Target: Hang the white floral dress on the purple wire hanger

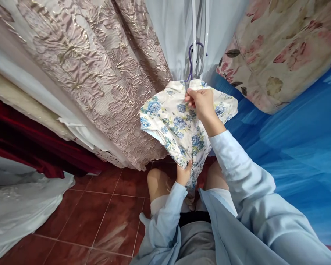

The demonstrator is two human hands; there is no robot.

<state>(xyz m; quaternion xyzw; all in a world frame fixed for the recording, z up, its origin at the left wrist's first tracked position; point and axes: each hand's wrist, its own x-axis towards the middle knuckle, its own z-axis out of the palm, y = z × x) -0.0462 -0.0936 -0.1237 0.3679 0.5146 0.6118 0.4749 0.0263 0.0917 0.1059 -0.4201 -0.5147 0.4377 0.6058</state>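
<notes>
Left grip [184,174]: clasping the garment's [180,122] lower side;
Right grip [204,103]: pinching its front, below the hanger hook [190,62]

The head-worn camera looks forward and steeply down, close over the floral garment [179,121], with the wearer's grey-clad torso [197,243] at six o'clock.

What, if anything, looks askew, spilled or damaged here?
Nothing clearly stands out. The floral garment shows no visible tear, with the right hand near its top and the left hand gripping lower down. Pale streaks on the red tiles are probably reflections.
</notes>
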